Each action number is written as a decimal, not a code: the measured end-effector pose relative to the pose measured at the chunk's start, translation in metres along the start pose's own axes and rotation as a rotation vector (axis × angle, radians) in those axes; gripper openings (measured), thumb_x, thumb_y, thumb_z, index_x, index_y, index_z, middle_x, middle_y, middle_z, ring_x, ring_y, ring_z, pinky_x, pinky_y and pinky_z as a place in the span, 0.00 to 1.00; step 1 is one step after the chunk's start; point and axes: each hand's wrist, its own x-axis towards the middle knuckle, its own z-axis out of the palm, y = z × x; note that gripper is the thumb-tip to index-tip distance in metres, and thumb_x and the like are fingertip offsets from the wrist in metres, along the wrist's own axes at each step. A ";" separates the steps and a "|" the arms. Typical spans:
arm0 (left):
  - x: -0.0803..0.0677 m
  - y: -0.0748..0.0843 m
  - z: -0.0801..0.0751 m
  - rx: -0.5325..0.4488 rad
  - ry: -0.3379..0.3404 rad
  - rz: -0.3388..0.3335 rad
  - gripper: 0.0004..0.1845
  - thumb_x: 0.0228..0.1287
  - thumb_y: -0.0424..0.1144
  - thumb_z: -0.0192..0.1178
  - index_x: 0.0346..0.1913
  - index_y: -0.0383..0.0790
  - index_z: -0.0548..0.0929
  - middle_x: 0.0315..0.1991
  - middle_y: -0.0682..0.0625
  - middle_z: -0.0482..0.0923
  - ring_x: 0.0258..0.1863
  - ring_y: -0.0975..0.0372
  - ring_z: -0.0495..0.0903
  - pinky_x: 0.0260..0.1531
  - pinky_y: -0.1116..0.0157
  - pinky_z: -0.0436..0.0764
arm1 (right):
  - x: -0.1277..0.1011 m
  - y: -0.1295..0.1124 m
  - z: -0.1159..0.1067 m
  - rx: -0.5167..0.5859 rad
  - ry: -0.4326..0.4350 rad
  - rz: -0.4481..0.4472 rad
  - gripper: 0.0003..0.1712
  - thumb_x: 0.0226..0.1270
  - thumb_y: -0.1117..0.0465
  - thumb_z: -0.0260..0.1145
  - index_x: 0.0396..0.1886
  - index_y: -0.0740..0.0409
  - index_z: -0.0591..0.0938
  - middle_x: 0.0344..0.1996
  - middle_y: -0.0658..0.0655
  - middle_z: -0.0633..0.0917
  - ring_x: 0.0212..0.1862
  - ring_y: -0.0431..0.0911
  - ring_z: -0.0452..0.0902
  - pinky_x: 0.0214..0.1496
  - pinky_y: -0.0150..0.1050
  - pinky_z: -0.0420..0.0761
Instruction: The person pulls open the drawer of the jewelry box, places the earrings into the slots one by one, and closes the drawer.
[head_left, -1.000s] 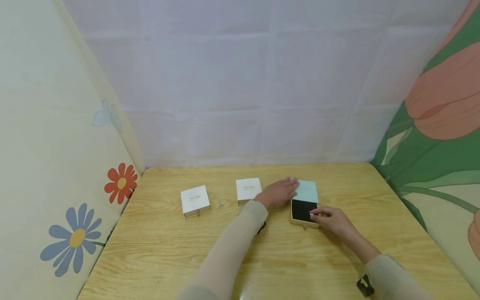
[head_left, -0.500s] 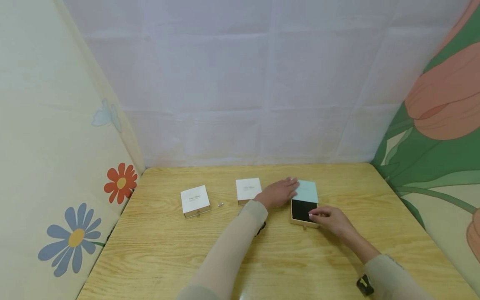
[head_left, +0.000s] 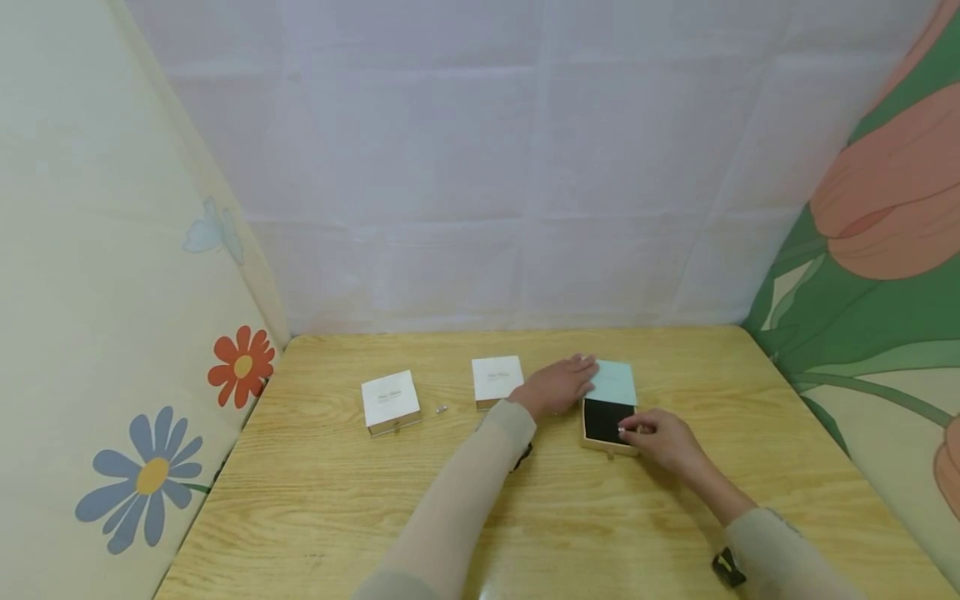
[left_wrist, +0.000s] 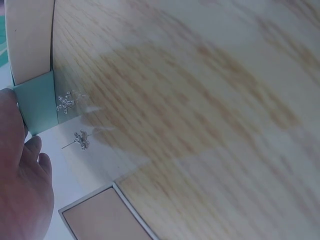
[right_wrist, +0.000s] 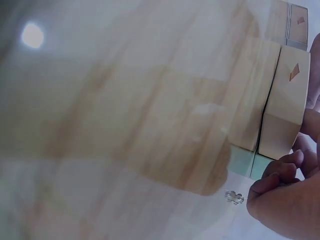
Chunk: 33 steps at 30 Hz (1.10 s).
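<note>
— Barely anything has shifted since a second ago: the right hand [head_left: 663, 437] has edged a touch further over the black tray [head_left: 602, 419], nothing more.

— And its fingers [head_left: 628, 427]?

— Curled, tips pressed together as if pinching something tiny; what exactly, I cannot tell.

— The left hand [head_left: 557, 386]?

— Flat, fingers straight, pressing on the pale green sleeve [head_left: 615, 381].

— Good technique here?

— I'd say steady the sleeve, keep the pinch low over the foam.

— Orientation?

— Tray sits half pulled out toward the person, long axis running front to back on the surface [head_left: 315, 517], right of two white boxes [head_left: 497, 379].
</note>
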 end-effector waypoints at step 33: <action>-0.001 0.002 -0.002 -0.006 -0.016 -0.006 0.30 0.85 0.51 0.28 0.82 0.46 0.49 0.83 0.53 0.45 0.81 0.60 0.45 0.80 0.64 0.48 | 0.000 -0.002 0.000 -0.001 -0.004 -0.001 0.09 0.68 0.59 0.70 0.41 0.59 0.89 0.26 0.51 0.77 0.30 0.45 0.69 0.30 0.38 0.69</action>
